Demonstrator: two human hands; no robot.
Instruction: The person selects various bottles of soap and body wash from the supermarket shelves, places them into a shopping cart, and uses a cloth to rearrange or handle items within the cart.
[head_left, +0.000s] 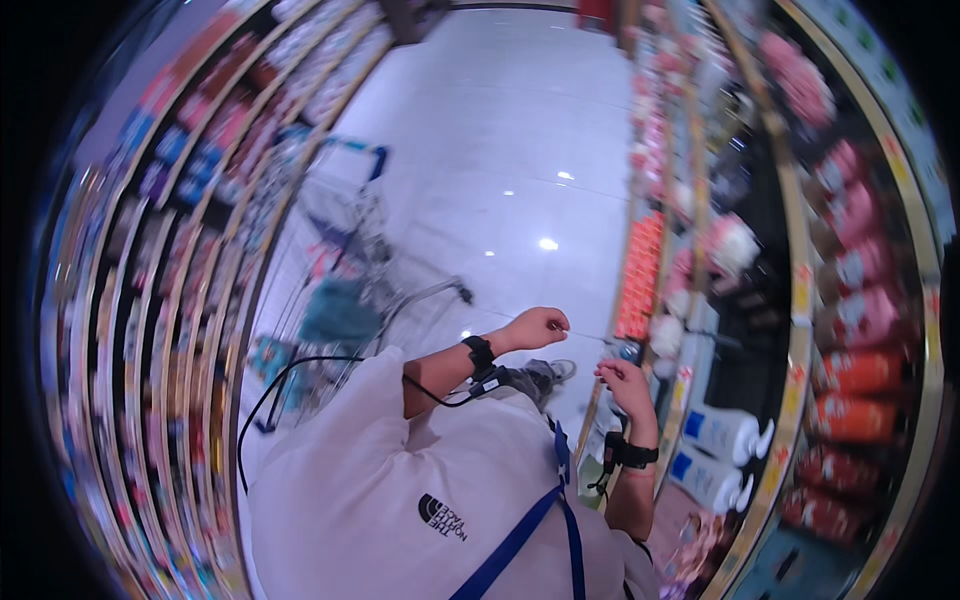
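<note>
My left hand hangs over the pale floor with its fingers loosely curled, and nothing shows in it. My right hand is beside the right-hand shelving, fingers bent and slightly apart, and it appears to hold nothing. Both wrists carry black straps with small devices; a black cable runs from the left one. Close to the right hand are a fluffy white item and a row of small red-orange packages on the shelf. Two white pump bottles with blue labels lie to the right of that forearm in this view.
A wire shopping cart stands at the left, with a teal soft item in it. Shelves of small packaged goods line the left side. On the right shelving are orange packs, dark red packs and pink items. Shiny tiled floor runs between.
</note>
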